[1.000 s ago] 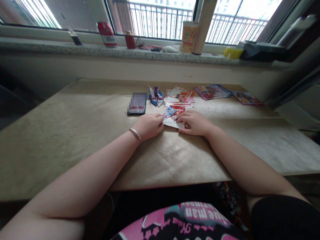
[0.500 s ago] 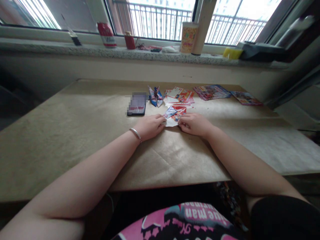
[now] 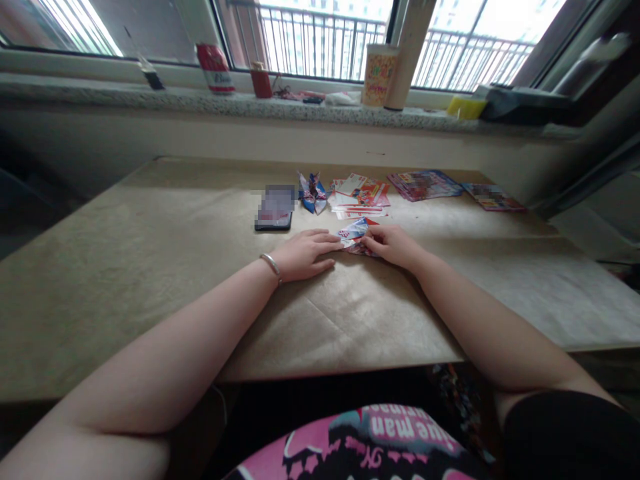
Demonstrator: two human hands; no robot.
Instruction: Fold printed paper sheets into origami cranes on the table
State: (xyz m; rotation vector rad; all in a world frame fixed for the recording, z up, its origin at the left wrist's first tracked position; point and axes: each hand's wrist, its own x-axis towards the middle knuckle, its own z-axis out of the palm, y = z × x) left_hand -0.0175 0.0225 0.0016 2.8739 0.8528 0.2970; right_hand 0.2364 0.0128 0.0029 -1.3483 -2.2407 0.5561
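Note:
A small folded piece of printed red, white and blue paper (image 3: 356, 235) lies on the brown paper-covered table (image 3: 150, 267). My left hand (image 3: 305, 255) rests flat beside it, fingers stretched out toward its left edge, with a silver bracelet on the wrist. My right hand (image 3: 395, 245) lies on the paper's right side, its fingers curled and pressing on the paper. Just beyond sits a finished blue folded paper figure (image 3: 312, 192) and a stack of printed paper squares (image 3: 361, 195).
A black phone (image 3: 274, 208) lies left of the folded figure. Leaflets (image 3: 425, 184) and another sheet (image 3: 492, 197) lie at the far right. The window sill holds a red can (image 3: 215, 68), a small red jar (image 3: 261, 81), a patterned cup (image 3: 378, 73) and a yellow sponge (image 3: 465, 107).
The paper has been folded down smaller. My left hand has gone from a closed pinch on the paper to lying flat with fingers stretched out. My right hand stays on the paper.

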